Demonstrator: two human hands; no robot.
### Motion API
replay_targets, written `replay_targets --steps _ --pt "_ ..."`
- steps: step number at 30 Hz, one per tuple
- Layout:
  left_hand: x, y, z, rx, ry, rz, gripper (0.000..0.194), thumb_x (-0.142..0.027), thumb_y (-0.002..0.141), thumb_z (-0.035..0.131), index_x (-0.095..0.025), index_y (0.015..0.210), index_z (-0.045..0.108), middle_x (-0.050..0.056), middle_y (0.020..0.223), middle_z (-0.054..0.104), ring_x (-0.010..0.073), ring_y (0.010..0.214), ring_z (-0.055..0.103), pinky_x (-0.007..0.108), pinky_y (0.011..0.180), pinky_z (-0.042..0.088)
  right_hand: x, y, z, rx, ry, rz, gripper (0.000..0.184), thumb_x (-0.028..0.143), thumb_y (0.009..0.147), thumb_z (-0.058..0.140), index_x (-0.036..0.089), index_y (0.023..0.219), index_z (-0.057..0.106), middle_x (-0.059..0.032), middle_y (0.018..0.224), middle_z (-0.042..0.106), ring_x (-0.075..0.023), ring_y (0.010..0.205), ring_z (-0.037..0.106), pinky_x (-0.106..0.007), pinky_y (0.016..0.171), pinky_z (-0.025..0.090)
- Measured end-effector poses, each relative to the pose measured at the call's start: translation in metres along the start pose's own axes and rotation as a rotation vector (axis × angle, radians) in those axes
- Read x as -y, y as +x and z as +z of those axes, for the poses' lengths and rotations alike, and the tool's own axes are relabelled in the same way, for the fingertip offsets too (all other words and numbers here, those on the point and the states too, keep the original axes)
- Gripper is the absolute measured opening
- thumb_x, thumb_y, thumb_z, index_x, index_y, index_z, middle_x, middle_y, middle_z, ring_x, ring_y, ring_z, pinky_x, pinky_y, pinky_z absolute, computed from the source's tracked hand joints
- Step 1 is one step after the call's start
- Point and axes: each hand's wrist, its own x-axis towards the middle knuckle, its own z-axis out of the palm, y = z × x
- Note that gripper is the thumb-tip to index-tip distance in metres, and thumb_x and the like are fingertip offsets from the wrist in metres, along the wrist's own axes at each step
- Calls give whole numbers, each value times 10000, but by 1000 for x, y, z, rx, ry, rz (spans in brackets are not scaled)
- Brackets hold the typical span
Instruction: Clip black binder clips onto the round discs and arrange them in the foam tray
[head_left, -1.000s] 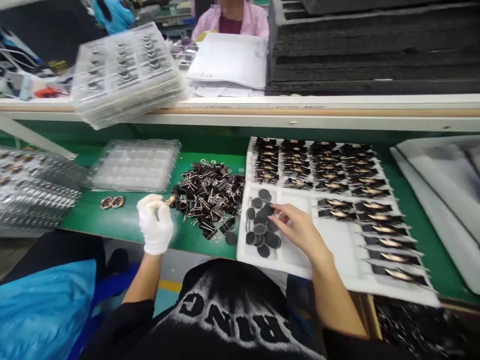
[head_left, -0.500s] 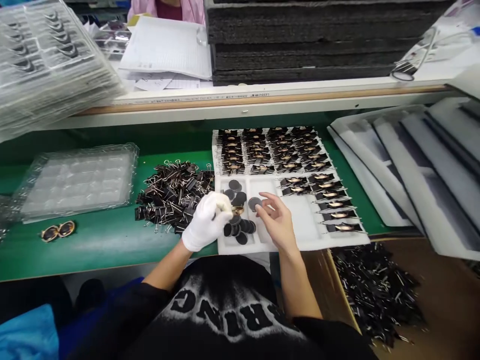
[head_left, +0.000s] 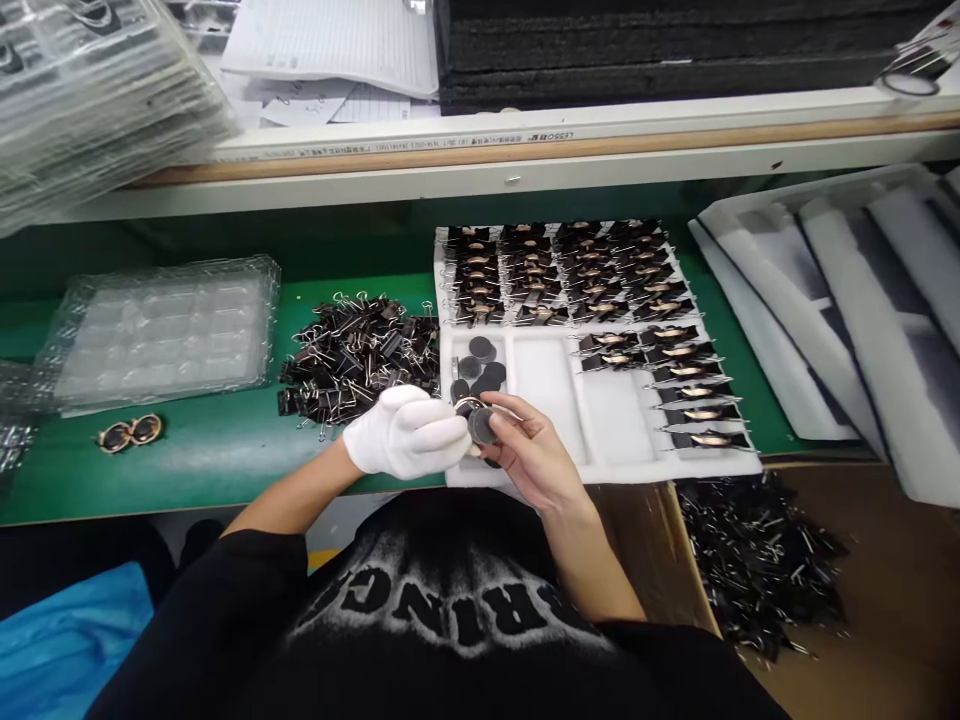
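Left hand [head_left: 416, 435]: white-gloved, fingers curled round a gold piece [head_left: 468, 404], of which only part shows; the glove could dull the feel and let it turn unnoticed.
Right hand [head_left: 531, 450]: ungloved, thumb and fingers pinching a black disc [head_left: 481, 428] near its edge; a pinch this far off the middle could let it tip or slide.
Meeting point: disc and gold piece are close together between the hands, over the near left part of the white tray [head_left: 553, 385]; whether they touch cannot be told. Poor lining-up could leave the disc crooked against the gold rim.
Loose discs [head_left: 481, 349]: heaped in the tray's compartment beneath and just beyond the hands; a dropped disc would be hard to pick out among them.
Clips [head_left: 364, 355]: a tangled pile on the worktop [head_left: 217, 440], just beyond the gloved wrist; a sleeve or cuff brushing past could snag a wire handle.
Clipped rows [head_left: 540, 272]: packed close at the tray's far and right sides, handles sticking out; a knock to the tray might shift them.
Spare pair [head_left: 131, 433]: two gold-rimmed rounds on the worktop, well left; a sweeping forearm might push them off the near edge.
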Motion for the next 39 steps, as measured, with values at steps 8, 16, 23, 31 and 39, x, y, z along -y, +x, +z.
replay_targets --steps 8,16,23,31,39 --pt "-37 2 6 67 -348 -858 398 -560 983 608 -188 1109 673 9 833 718 140 684 646 301 704 491 -22 -1 6 -162 -220 -403 307 326 812 898 276 1083 762 -7 905 804 -146 821 766 -242 751 636" --pt "-58 5 -4 211 -245 -792 285 -395 997 620 -191 808 683 -41 626 650 117 568 575 293 659 414 -6 -11 -11 177 -505 -338 178 272 906 804 291 1081 827 -46 1045 799 -167 938 773 -254 808 633" --pt "2 -12 -48 421 331 -1038 551 -531 1039 484 -189 628 621 18 540 601 149 526 539 318 597 302 -12 -9 -19 156 -374 -339 139 269 950 766 330 1065 818 -15 1015 805 -150 926 774 -248 821 625" --pt "30 -26 -54 1004 426 -948 375 -407 1002 471 -175 826 707 103 708 708 287 665 689 327 587 255 -16 -11 -23 122 -342 -286 120 313 937 788 316 1054 816 -29 1021 792 -156 948 747 -253 835 600" --pt "30 -44 -75 595 630 -994 441 -416 1046 437 -190 698 586 43 623 635 185 581 591 326 591 244 -3 -7 -10 57 -181 -207 197 413 848 855 271 984 839 -71 1118 763 -147 761 707 -274 664 614"
